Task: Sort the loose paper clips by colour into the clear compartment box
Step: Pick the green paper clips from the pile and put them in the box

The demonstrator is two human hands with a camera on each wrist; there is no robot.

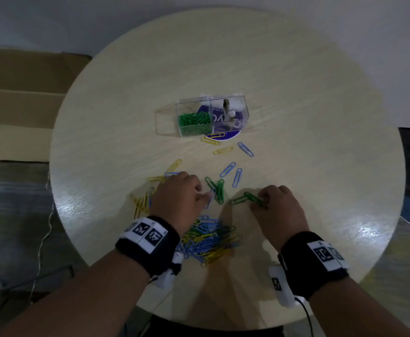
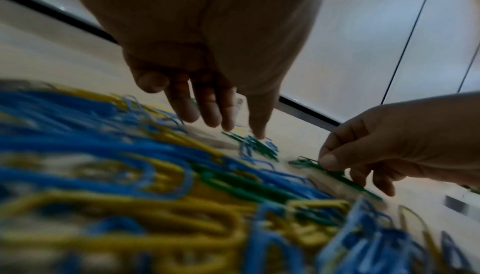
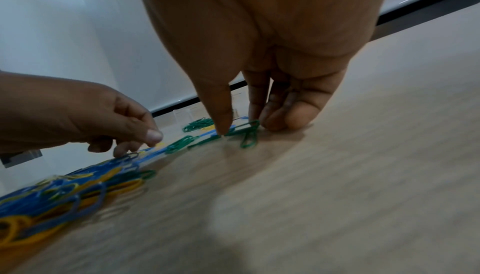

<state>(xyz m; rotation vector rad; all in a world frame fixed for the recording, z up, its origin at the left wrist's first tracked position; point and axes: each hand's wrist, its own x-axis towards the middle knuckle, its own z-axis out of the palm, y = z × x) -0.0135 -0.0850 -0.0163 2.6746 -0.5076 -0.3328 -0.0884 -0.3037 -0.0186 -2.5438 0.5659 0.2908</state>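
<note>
Green-gathering step: right hand grip pinches green clips; left hand grip loose, fingering others; next, carry to box.

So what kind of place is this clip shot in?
Probably an office or storeroom corner, not a home. A round pale wood-grain table stands by a plain white wall, with flattened cardboard boxes on the floor beside it.

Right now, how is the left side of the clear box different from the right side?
The left compartment of the clear box is heaped with green paper clips; the right compartment holds none, only a small pale object that I cannot identify. The right one shows the purple label beneath; the left one's clips hide it. Both are clear-walled.
</note>
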